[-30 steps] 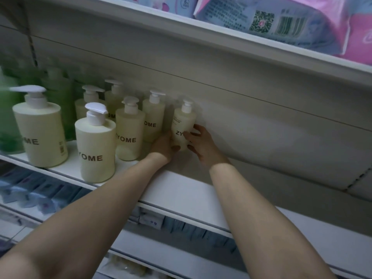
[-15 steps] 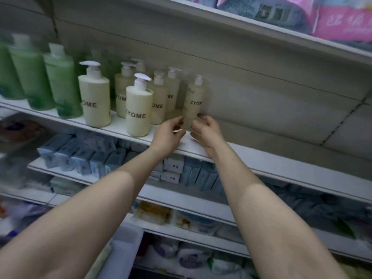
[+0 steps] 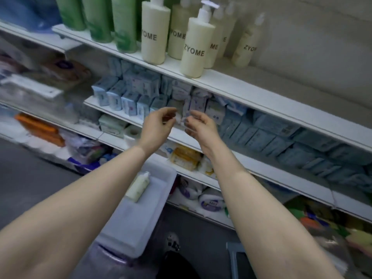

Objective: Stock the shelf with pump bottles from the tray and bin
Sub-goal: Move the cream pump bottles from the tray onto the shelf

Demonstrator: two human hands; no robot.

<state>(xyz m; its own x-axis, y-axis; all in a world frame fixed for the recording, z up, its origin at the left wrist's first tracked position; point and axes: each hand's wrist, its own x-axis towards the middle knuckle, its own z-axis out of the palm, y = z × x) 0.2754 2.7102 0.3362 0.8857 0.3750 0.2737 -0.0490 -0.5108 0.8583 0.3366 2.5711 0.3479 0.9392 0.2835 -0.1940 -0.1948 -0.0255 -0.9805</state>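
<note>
Several cream ZYOME pump bottles stand on the white shelf (image 3: 251,91); the rightmost small bottle (image 3: 246,48) stands alone near the back wall, and a larger one (image 3: 194,48) stands at the front edge. One more cream bottle (image 3: 138,187) lies on its side in the pale tray (image 3: 141,216) below. My left hand (image 3: 159,122) and my right hand (image 3: 198,124) hover side by side below the shelf, fingers loosely curled, holding nothing.
Green bottles (image 3: 122,23) stand left of the cream ones. Lower shelves hold blue packs (image 3: 132,93) and mixed goods. A bin (image 3: 112,260) sits under the tray on the grey floor. The shelf right of the small bottle is bare.
Both hands let go of the small bottle and dropped away from the shelf. The view tilted down, bringing the tray into sight.
</note>
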